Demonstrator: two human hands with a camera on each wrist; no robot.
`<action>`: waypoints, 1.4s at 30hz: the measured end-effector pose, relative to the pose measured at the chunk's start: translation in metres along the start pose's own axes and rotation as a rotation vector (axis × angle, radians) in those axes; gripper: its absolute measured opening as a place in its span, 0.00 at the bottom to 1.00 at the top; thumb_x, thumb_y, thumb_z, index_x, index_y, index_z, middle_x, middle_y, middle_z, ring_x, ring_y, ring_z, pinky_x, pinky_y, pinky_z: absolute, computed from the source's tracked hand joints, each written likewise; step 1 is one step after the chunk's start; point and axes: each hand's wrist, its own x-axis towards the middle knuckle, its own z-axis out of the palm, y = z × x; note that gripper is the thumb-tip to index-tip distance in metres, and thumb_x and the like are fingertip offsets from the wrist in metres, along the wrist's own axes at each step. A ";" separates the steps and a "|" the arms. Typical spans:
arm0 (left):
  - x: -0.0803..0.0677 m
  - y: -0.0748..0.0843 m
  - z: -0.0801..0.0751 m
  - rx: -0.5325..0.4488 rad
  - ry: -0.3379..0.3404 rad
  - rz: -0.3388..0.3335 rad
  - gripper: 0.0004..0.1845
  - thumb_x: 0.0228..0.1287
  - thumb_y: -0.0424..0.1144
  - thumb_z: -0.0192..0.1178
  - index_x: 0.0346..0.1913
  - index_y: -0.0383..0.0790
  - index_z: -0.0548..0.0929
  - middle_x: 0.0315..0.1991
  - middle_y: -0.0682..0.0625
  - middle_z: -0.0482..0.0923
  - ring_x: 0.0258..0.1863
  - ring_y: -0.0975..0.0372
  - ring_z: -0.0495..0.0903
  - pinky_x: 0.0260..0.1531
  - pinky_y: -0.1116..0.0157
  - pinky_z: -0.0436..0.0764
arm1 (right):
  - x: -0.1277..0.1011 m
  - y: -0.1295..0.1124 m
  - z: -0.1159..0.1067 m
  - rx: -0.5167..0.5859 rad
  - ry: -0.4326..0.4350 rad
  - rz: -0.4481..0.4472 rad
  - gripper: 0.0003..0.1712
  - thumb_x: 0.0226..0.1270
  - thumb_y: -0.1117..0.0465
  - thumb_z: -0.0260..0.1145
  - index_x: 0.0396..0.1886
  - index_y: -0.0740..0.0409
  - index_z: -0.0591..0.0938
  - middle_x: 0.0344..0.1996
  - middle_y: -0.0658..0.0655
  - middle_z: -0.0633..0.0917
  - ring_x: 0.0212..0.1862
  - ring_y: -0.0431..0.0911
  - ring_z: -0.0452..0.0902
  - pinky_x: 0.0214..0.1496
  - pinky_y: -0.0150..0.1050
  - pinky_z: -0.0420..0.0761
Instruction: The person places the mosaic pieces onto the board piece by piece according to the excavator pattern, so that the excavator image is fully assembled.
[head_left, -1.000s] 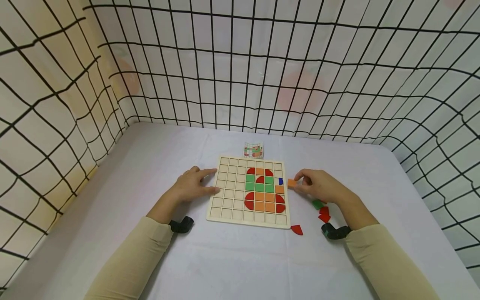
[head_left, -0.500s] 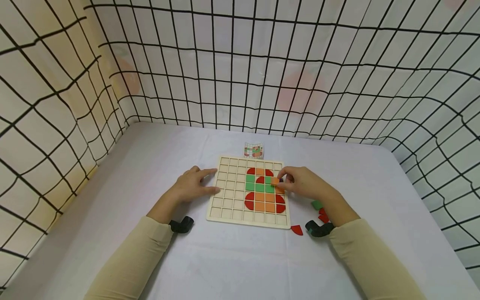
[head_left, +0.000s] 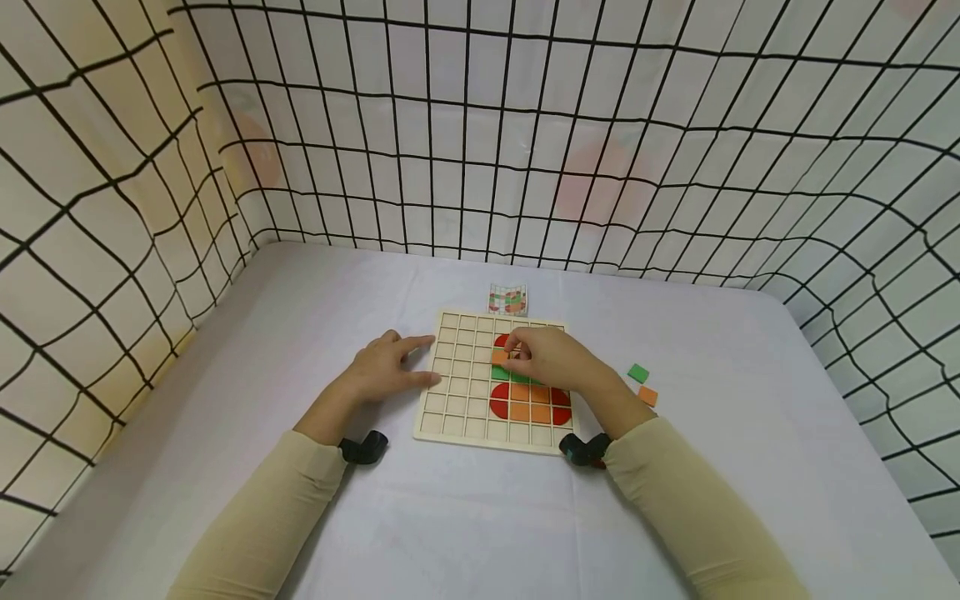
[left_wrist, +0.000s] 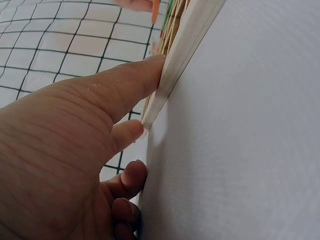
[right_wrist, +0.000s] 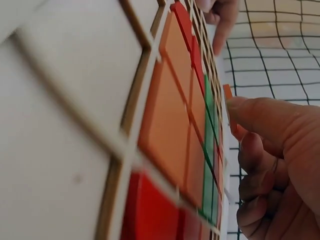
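Orange tile (head_left: 500, 357) pinched on edge in right hand (head_left: 551, 358) fingers (right_wrist: 250, 112), just above wooden grid board's (head_left: 457, 400) green cells, left hand (head_left: 386, 371) flat, bracing board's left rim.

a recording booth: grid-patterned curtain walls (head_left: 600, 125) enclose a cloth-covered table (head_left: 450, 517).

Desk (head_left: 315, 517), pale cloth cover — carries wooden grid board (head_left: 457, 392), small pattern card (head_left: 507, 299) behind it, loose green tile (head_left: 638, 373) and orange tile (head_left: 648, 396) to the right.
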 end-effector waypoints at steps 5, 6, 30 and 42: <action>0.000 0.001 -0.001 -0.002 -0.002 0.003 0.41 0.61 0.62 0.67 0.76 0.55 0.69 0.44 0.44 0.72 0.38 0.55 0.68 0.35 0.62 0.64 | 0.013 -0.008 0.005 -0.038 0.005 -0.007 0.16 0.72 0.48 0.67 0.50 0.54 0.83 0.30 0.50 0.84 0.29 0.42 0.75 0.34 0.36 0.74; 0.000 0.001 -0.002 -0.002 -0.002 0.003 0.41 0.61 0.62 0.67 0.76 0.55 0.69 0.44 0.44 0.72 0.38 0.55 0.68 0.35 0.62 0.64 | 0.014 -0.010 0.006 -0.043 0.010 -0.007 0.16 0.72 0.48 0.67 0.50 0.54 0.83 0.32 0.50 0.85 0.30 0.42 0.75 0.36 0.36 0.75; 0.001 0.002 -0.002 -0.012 -0.012 -0.014 0.42 0.60 0.64 0.67 0.76 0.57 0.69 0.46 0.44 0.72 0.40 0.55 0.69 0.35 0.62 0.65 | 0.024 -0.022 0.009 -0.101 -0.005 0.033 0.18 0.71 0.49 0.68 0.53 0.54 0.84 0.40 0.51 0.87 0.40 0.45 0.79 0.50 0.44 0.79; 0.002 0.001 0.000 -0.013 -0.012 -0.035 0.43 0.60 0.65 0.68 0.76 0.58 0.69 0.48 0.44 0.73 0.42 0.55 0.69 0.35 0.61 0.66 | 0.022 -0.022 0.011 -0.084 -0.013 0.035 0.19 0.71 0.49 0.68 0.55 0.53 0.84 0.38 0.50 0.86 0.40 0.44 0.78 0.51 0.44 0.79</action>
